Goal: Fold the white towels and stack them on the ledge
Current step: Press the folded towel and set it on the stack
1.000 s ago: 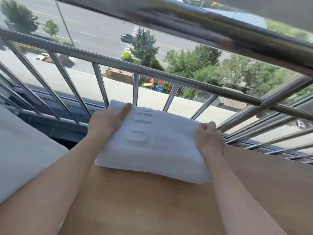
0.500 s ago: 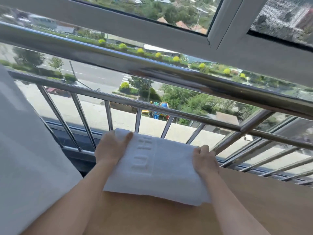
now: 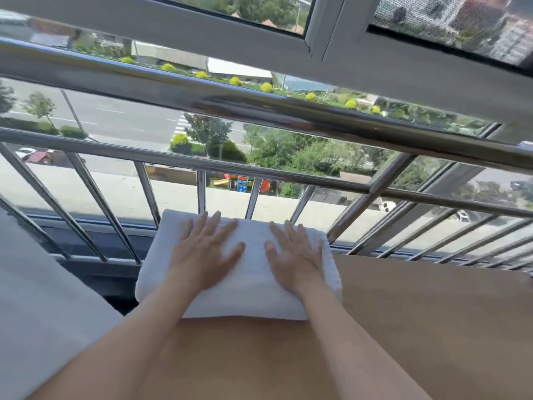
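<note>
**Towel** (image 3: 248, 290): white and folded, lying at the far left corner of the wooden ledge (image 3: 432, 313), close against the bars of the steel railing (image 3: 259, 108). Its left end appears to reach a little past the edge of the wood. Half a second ago it lay thinner, with raised lettering facing up. It is now a thicker, shorter pad and the lettering is out of sight, so one more fold seems to have gone in.

**Left hand** (image 3: 202, 249): flat on top of the towel, palm down with fingers straight and spread. It grips nothing. A moment ago it was curled round the towel's far left edge.

**Right hand** (image 3: 294, 252): also flat, palm down on the right half with fingers spread. It too has let go of the far edge it was holding.

**Stage**: both hands are pressing and smoothing. This towel looks finished and is likely the base of the stack, as no other folded towel shows on the ledge.

**White cloth** (image 3: 43, 298): a large pale sheet at the left, beside the ledge. Whether it is another towel cannot be told.

**Window frame** (image 3: 317, 39): white, above the railing, with street and trees beyond.
</note>
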`<state>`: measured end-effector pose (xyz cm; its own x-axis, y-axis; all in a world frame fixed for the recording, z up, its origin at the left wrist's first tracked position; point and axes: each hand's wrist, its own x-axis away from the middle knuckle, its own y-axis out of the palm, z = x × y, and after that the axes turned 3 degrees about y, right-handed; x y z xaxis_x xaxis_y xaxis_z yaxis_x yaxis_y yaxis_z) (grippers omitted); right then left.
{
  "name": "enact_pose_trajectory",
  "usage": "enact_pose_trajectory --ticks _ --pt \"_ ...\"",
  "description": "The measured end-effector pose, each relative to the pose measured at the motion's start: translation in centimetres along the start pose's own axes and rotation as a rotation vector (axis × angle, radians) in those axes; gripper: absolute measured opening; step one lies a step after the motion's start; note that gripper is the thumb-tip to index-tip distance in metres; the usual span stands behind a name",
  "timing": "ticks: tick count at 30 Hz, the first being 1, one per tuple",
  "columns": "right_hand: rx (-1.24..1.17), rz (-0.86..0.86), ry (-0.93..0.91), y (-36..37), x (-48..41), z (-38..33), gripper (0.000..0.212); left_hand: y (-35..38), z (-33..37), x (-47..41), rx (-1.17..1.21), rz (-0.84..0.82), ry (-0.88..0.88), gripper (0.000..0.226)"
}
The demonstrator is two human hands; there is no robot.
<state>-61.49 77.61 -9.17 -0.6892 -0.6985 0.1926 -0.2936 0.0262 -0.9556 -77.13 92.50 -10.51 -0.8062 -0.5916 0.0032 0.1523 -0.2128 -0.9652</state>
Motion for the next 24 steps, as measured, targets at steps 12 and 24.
enact_pose_trajectory --ticks 12,24 --pt "-0.077 0.12 0.003 -0.4 3.7 1.9 0.056 -0.9 2.3 1.3 0.002 -0.073 -0.101 0.063" --pt "-0.049 0.03 0.085 -0.5 19.1 15.2 0.063 4.0 20.3 10.9 0.031 -0.14 0.206 0.058"
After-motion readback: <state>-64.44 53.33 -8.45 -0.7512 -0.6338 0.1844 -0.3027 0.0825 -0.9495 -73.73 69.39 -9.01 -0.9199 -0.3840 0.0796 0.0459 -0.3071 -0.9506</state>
